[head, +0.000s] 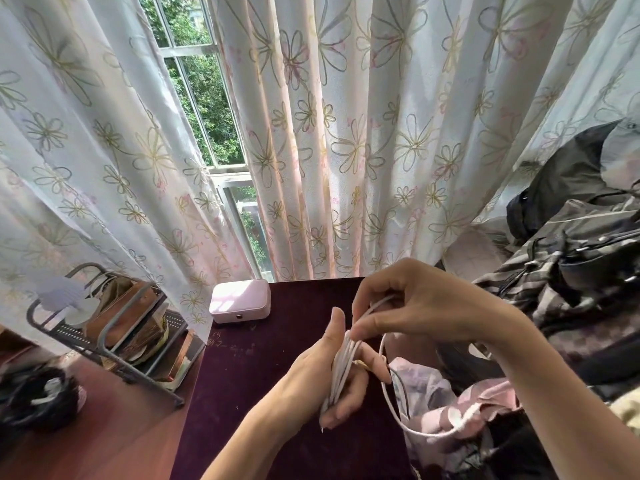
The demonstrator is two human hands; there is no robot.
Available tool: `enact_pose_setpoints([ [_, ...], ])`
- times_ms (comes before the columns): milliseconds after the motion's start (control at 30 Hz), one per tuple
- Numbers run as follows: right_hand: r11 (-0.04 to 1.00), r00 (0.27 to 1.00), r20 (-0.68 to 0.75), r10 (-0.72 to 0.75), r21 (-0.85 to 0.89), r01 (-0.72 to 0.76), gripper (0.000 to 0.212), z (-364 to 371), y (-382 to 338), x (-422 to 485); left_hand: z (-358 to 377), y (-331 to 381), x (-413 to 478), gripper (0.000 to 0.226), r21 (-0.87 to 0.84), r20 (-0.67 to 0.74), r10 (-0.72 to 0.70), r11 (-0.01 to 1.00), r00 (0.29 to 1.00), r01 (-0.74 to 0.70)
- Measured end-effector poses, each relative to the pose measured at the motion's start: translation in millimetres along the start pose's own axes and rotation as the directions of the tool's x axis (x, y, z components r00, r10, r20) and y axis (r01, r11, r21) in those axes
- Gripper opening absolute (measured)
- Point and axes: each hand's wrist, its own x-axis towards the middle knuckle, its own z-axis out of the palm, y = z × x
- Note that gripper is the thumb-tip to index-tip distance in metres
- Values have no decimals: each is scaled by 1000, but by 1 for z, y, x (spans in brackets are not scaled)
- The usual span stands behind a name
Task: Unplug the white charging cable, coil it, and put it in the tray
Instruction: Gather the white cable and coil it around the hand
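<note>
Hanging in several loops around the left hand (311,381), the white charging cable (341,367) sits above the dark counter (256,382), the fingers (343,414) curled round the bundle. The right hand (419,306) pinches one strand just above, a loose length trailing right over pink fabric (431,393). A pink box (240,301) rests by the flowered curtain (363,140).

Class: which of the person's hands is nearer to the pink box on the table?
Left. The left hand, wound with white cable, is right of the pink box, closer to the camera; the right hand pinches the cable farther right.
</note>
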Motion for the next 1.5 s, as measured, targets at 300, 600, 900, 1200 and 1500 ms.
enact_pose_setpoints([
  [300,913,976,-211,-52,387,132,38,35,49,17,1,18,-6,57,-279,22,214,939,976,-200],
  [600,795,914,-375,156,597,110,50,102,71,22,0,30,-2,58,-448,-75,228,862,971,-237],
  [900,894,917,-290,275,428,-133,43,135,71,19,-13,18,17,53,-244,-319,273,901,908,-357],
  [1200,931,950,-215,228,-237,-277,29,128,29,-13,-32,7,20,48,-73,-505,211,956,837,-286],
  [1500,889,986,-162,43,-443,-112,45,87,-6,-27,-39,4,14,46,79,-364,109,993,925,-86],
])
